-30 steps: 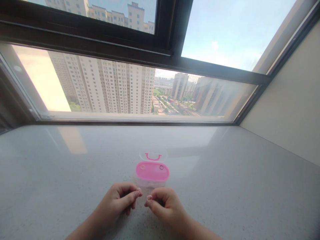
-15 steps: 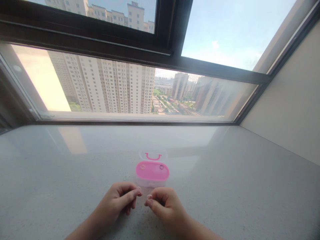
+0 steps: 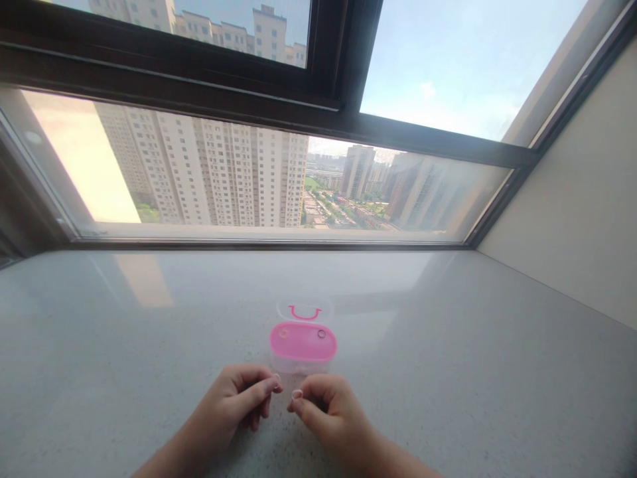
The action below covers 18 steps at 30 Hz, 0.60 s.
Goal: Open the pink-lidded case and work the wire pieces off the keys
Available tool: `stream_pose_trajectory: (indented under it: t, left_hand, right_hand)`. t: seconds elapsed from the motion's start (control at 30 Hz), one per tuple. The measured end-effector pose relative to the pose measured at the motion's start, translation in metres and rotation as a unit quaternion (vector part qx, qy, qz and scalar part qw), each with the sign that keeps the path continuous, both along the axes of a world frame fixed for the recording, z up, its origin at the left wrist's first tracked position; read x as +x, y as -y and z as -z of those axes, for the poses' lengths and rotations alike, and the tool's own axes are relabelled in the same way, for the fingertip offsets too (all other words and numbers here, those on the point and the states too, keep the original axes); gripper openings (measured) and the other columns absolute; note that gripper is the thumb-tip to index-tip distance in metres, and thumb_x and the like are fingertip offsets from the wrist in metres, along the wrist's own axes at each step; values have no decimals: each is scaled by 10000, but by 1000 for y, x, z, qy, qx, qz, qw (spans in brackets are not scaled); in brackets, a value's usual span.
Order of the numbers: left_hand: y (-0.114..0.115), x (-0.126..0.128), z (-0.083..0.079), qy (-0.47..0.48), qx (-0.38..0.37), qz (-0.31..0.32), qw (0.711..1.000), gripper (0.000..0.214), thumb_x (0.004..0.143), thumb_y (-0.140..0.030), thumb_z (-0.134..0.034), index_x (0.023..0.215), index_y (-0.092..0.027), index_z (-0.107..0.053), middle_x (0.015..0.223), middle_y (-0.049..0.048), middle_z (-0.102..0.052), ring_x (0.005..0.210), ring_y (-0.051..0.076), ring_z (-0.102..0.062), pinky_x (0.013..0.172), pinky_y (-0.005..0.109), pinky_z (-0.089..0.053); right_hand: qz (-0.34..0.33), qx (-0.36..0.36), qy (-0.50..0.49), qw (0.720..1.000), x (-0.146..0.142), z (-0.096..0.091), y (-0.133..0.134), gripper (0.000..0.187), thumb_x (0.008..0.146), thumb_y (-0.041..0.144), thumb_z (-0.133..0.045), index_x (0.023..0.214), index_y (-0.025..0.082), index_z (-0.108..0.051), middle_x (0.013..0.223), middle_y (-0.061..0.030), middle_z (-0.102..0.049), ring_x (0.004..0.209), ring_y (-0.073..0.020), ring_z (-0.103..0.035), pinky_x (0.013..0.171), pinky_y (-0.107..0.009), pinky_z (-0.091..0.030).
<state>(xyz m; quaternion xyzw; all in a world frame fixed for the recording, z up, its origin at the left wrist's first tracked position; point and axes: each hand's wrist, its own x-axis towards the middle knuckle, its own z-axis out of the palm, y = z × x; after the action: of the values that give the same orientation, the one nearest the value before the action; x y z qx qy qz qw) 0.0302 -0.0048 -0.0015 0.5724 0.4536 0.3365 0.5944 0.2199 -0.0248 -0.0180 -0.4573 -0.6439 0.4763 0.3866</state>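
A small oval box with a pink tray (image 3: 302, 342) stands on the grey stone sill (image 3: 149, 352), its clear lid with a pink handle (image 3: 304, 311) lying open behind it. Two tiny rings lie on the pink tray. Just in front of the box, my left hand (image 3: 233, 398) and my right hand (image 3: 323, 405) rest on the sill, fingertips almost touching. Both hands are curled in a pinch, thumb against forefinger. Whatever is between the fingertips is too small to make out.
A wide window with a dark frame (image 3: 279, 113) runs along the back of the sill, showing tall apartment blocks outside. A beige wall (image 3: 572, 212) closes off the right side.
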Motion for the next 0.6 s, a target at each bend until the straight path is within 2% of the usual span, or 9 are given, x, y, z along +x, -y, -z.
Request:
stream_pose_trajectory:
  t: [0.6]
  left_hand:
    - [1,-1,4,9,0,1,1000,347,757,-442,-600,743,-104,-675,515,-8,-567,438,103,-468,444,210,-352]
  right_hand:
    - [1,-2,4,1000,-1,-3,0,280,753,360,-588,604,123,-607,512,39,-363,510,-86,-303,470,-215,-232]
